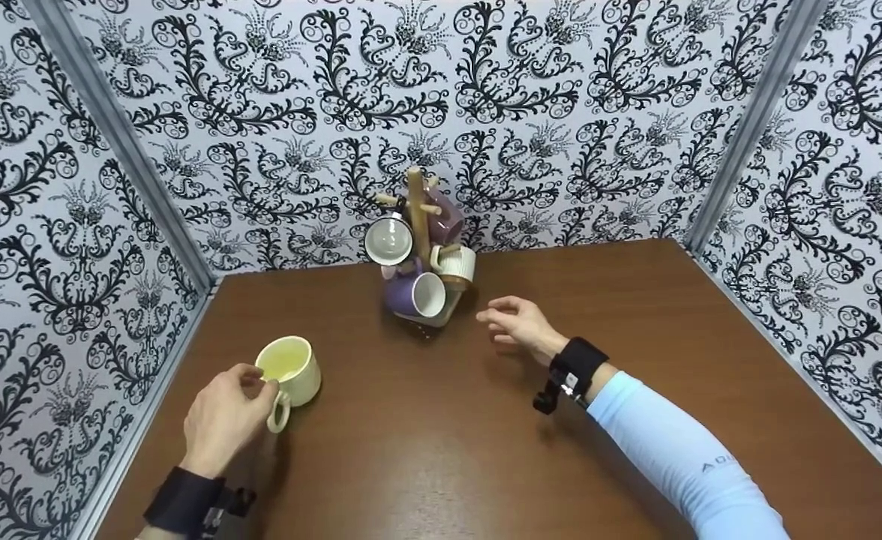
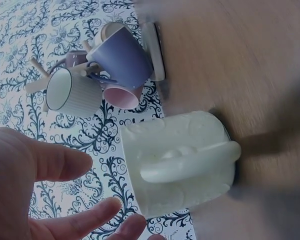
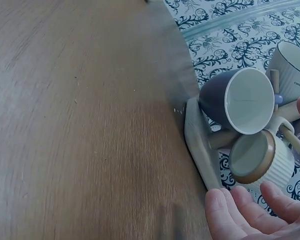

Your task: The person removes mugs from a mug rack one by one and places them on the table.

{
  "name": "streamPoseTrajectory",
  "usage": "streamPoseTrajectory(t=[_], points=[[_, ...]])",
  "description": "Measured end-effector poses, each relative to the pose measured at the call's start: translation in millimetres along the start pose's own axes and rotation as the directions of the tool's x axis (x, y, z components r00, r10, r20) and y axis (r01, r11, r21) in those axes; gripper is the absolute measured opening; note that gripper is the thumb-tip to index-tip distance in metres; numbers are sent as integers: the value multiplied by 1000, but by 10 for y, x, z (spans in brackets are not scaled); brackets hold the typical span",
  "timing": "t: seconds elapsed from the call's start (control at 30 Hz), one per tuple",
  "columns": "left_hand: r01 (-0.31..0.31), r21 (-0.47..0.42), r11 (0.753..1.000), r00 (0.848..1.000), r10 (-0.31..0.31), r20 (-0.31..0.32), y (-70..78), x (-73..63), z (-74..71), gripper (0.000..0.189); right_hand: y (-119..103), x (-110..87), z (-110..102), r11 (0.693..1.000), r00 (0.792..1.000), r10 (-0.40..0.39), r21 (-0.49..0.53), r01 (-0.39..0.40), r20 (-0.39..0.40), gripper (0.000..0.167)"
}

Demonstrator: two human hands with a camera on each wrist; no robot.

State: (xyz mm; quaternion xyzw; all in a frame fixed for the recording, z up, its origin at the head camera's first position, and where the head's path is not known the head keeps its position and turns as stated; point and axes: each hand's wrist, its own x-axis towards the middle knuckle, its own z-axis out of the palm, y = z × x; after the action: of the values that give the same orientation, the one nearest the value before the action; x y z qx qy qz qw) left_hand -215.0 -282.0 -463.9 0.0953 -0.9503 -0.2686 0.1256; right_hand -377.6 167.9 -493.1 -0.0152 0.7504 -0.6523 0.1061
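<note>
A pale yellow mug (image 1: 302, 379) stands upright on the table at the left, its handle turned toward the person. Just beside its rim and handle is my left hand (image 1: 227, 412); in the left wrist view a gap shows between its spread thumb and fingers and the mug (image 2: 175, 170). My right hand (image 1: 520, 326) hovers with loosely bent fingers and holds nothing. It is to the right of a wooden mug tree (image 1: 417, 217). On that tree hang a purple mug (image 1: 415, 294), a white mug with a dark rim (image 1: 388, 240), a ribbed white mug (image 1: 456, 266) and a mauve mug (image 1: 447, 219).
The brown wooden table (image 1: 441, 450) meets patterned walls (image 1: 486, 90) at the back and both sides. Grey metal posts (image 1: 122, 142) rise at the corners. A pink mug (image 2: 122, 96) hangs low on the tree in the left wrist view.
</note>
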Motion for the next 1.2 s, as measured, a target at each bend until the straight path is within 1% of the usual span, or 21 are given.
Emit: streamPoseTrajectory(t=[0.27, 0.5, 0.63, 0.83, 1.07, 1.13, 1.2], points=[[-28, -9, 1000, 1000, 28, 0, 67, -24, 27, 47, -37, 20, 4, 999, 1000, 3, 43, -3, 9, 69], [-58, -45, 997, 998, 57, -14, 140, -55, 21, 41, -81, 31, -8, 998, 1000, 9, 59, -10, 15, 71], [-72, -68, 995, 997, 71, -10, 194, -70, 35, 38, -117, 50, -2, 997, 1000, 9, 72, -10, 13, 73], [-97, -83, 992, 995, 96, -16, 277, -93, 45, 33, -177, 69, -4, 996, 1000, 11, 83, -11, 5, 74], [-118, -87, 989, 993, 115, -33, 315, -122, 73, 29, -227, 109, 0, 998, 1000, 4, 63, -3, -5, 81], [-122, -78, 989, 992, 119, -37, 319, -128, 89, 29, -232, 132, 1, 998, 1000, 10, 55, -9, -11, 84], [-119, -70, 990, 993, 117, -34, 325, -135, 104, 29, -236, 156, 2, 997, 1000, 21, 69, -20, -14, 86]])
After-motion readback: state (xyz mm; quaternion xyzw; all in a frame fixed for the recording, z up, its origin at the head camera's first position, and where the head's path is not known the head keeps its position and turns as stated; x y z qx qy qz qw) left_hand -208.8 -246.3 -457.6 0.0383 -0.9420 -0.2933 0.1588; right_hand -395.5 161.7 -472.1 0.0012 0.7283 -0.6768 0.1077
